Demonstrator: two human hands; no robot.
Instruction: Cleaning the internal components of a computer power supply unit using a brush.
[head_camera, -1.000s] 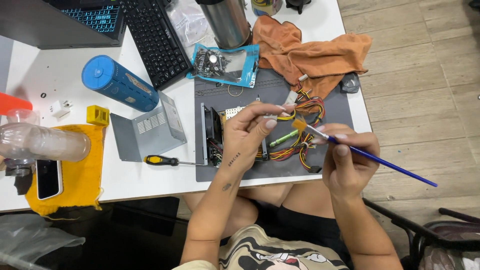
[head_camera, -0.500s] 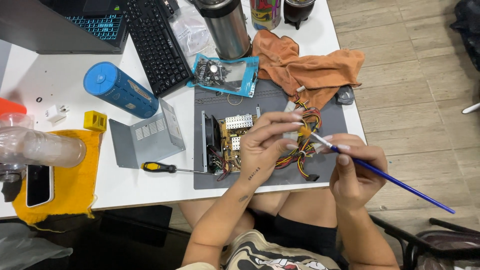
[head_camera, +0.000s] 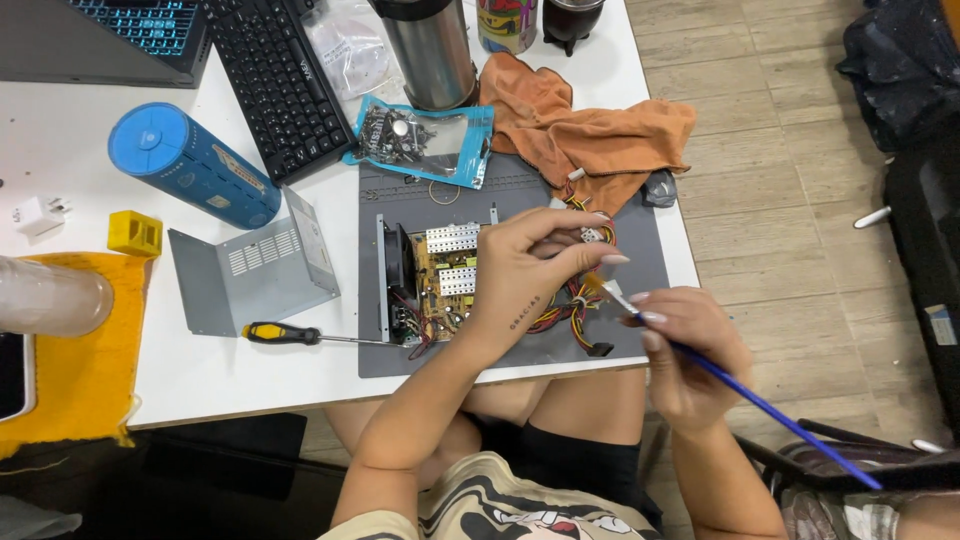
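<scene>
My left hand (head_camera: 525, 275) pinches a small white cable connector (head_camera: 590, 236) above the open power supply (head_camera: 430, 280), whose circuit board, fan and heatsinks show. A bundle of red, yellow and black wires (head_camera: 570, 310) runs from the supply under this hand. My right hand (head_camera: 685, 350) grips a long blue paintbrush (head_camera: 770, 410); its orange bristle tip (head_camera: 592, 283) sits just below my left fingertips, close to the connector. Both hands hover over the grey work mat (head_camera: 645, 260).
On the white table: the supply's grey metal cover (head_camera: 250, 265), a yellow-handled screwdriver (head_camera: 285, 334), a blue cylinder (head_camera: 190, 165), a yellow block (head_camera: 134, 233), a black keyboard (head_camera: 270, 80), a bag of screws (head_camera: 425, 135), an orange cloth (head_camera: 590, 125), a steel flask (head_camera: 425, 50).
The view has shifted, so the table contents slid left. My left hand lowered a little with the connector. The right hand drew the brush down and right, its tip staying near the connector.
</scene>
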